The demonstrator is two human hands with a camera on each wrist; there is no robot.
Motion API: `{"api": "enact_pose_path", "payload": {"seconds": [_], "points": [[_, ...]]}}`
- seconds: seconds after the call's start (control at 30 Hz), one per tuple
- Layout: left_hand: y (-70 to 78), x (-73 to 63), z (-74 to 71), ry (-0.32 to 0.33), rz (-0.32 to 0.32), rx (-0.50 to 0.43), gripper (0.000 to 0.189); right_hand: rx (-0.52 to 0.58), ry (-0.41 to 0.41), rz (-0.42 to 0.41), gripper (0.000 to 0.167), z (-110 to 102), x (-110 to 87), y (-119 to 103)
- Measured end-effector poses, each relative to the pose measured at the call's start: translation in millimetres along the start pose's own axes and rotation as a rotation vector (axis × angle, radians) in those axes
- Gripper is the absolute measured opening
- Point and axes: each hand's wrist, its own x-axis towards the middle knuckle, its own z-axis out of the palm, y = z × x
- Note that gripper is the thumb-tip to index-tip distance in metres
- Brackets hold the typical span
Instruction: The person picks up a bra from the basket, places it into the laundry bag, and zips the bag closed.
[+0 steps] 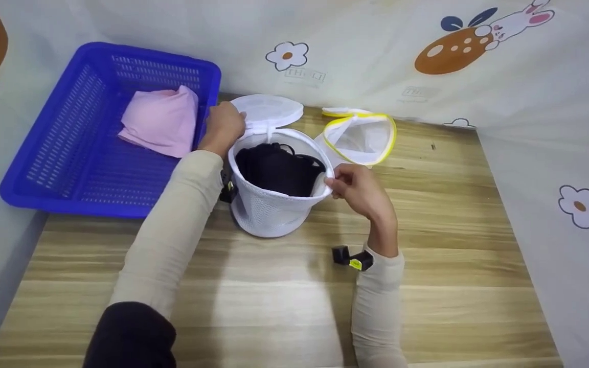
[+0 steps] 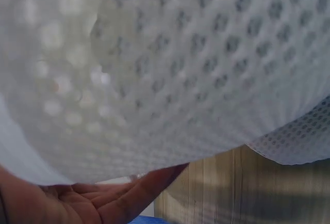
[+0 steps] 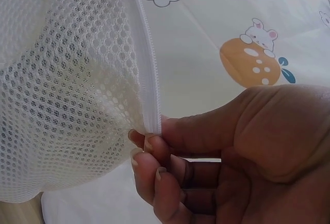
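Observation:
A white mesh laundry bag (image 1: 271,212) stands upright with its round lid (image 1: 269,110) unzipped and folded back. Inside it lies a bunched black garment with thin straps (image 1: 279,168), which looks like a bra. At the bag's left rear rim, beside the lid, my left hand (image 1: 223,128) grips the edge; its fingertips are partly hidden. The left wrist view shows the mesh close up, with part of that hand (image 2: 103,198) beneath. My right hand (image 1: 361,189) pinches the zippered rim on the right; in the right wrist view thumb and fingertips close on the zipper edge (image 3: 152,95).
A blue plastic basket (image 1: 105,204) holding a folded pink garment (image 1: 164,120) stands at the left. Behind the bag, to the right, lies another white mesh bag with a yellow-edged opening (image 1: 392,135). A patterned sheet (image 1: 366,61) rises behind the wood-grain surface (image 1: 458,245).

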Motion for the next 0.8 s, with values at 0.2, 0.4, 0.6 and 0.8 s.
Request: {"api": "enact_pose_path", "payload": {"seconds": [0.2, 0.4, 0.6, 0.8], "points": [[-1.1, 1.0, 4.0, 0.01, -0.002, 0.008, 0.045, -0.086, -0.002, -0.025, 0.017, 1.2, 0.2, -1.7], [-2.5, 8.9, 8.4, -0.009, 0.001, -0.055, 0.048, -0.127, 0.022, -0.047, 0.018, 0.9, 1.0, -3.1], [-37.9, 85.9, 59.1, 0.002, 0.034, 0.008, 0.044, -0.167, 0.017, -0.074, 0.02, 1.4, 0.5, -3.6], [-39.2, 88.6, 62.3, -0.083, -0.044, -0.152, 0.05, -0.175, 0.019, -0.083, 0.022, 0.5, 0.3, -4.1]]}}
